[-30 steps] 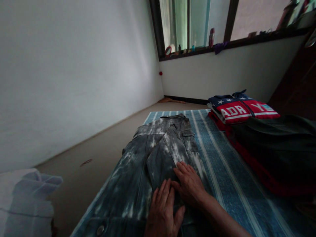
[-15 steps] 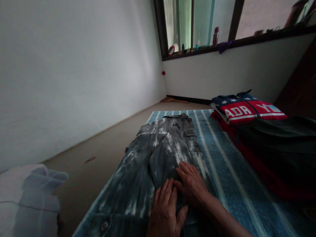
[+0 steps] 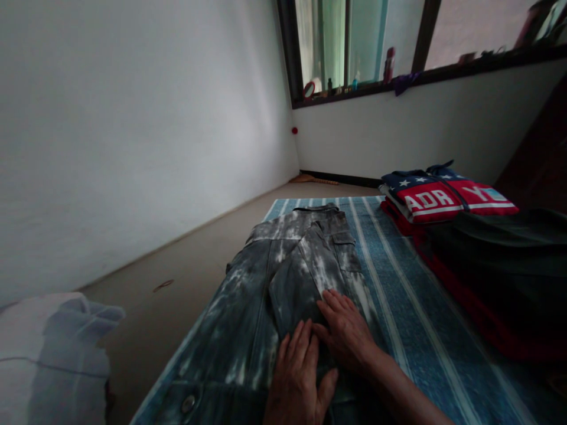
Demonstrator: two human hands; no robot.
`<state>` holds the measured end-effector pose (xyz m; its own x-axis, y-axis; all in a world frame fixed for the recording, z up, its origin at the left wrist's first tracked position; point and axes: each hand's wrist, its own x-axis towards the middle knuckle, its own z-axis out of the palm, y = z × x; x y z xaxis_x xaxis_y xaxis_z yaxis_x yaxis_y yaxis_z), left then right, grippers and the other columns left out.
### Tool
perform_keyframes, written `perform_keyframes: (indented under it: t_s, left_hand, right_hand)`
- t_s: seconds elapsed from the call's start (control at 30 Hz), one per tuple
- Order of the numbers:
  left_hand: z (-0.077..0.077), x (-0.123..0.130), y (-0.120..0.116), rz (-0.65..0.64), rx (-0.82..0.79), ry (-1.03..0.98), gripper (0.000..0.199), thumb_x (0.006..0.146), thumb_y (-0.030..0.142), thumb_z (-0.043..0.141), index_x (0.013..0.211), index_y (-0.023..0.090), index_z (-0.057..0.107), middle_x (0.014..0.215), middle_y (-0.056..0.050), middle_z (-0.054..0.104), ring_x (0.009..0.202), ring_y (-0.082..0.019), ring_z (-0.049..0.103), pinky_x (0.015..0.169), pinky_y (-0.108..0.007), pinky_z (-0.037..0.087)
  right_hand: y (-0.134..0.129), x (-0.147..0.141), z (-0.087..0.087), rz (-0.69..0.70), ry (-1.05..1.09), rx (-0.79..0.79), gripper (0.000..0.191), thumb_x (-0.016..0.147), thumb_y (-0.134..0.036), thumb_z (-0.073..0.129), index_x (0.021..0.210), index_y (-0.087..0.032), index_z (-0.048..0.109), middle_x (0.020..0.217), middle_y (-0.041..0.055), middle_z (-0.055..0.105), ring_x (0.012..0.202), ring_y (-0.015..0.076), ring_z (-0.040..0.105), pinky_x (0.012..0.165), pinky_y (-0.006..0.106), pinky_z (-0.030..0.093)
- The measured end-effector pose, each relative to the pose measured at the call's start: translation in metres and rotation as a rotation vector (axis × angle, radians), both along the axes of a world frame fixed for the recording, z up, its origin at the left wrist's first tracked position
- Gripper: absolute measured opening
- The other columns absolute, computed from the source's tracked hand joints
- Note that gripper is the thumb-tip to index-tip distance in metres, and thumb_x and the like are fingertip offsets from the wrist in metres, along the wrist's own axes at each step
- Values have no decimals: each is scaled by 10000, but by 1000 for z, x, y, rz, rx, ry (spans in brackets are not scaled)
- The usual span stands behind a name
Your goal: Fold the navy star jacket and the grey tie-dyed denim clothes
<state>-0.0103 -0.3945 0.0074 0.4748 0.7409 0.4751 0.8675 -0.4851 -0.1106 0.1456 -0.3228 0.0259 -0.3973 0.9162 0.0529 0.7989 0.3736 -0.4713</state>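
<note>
A dark grey denim jacket (image 3: 239, 321) with pale, bleached-looking streaks lies spread on a blue striped cover. One sleeve (image 3: 295, 289) is folded in over its body, and a metal button shows at the near left corner. My left hand (image 3: 299, 372) lies flat on the near part of the jacket, fingers stretched forward and thumb apart. Just to its right, my right hand (image 3: 345, 330) rests palm down on the folded sleeve, fingers extended. The two hands touch or nearly touch near the right thumb. Cloth beneath the palms is hidden.
The striped cover (image 3: 394, 283) extends to the right. Folded clothes stand there: a red and navy top (image 3: 443, 198) with stars and letters, and a dark garment (image 3: 505, 260). White, partly translucent material (image 3: 66, 354) sits at lower left. A wall (image 3: 146, 130) rises beyond the floor on the left.
The view has shifted very slightly. Both hands stay in the same place on the jacket, which looks unchanged.
</note>
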Motion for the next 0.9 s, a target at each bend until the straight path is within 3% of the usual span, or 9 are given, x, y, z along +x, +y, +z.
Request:
perform_keyframes:
  t_s: [0.9]
  left_hand:
    - [-2, 0, 0, 27, -14, 20, 485, 893, 424, 509, 1272, 126, 558, 1339, -147, 571, 1216, -282, 556, 926, -429, 531]
  right_hand:
    - [-1, 0, -2, -2, 1, 31, 480, 911, -338, 480, 1340, -130, 530, 1465, 132, 405, 1386, 295, 303, 1126, 467, 264]
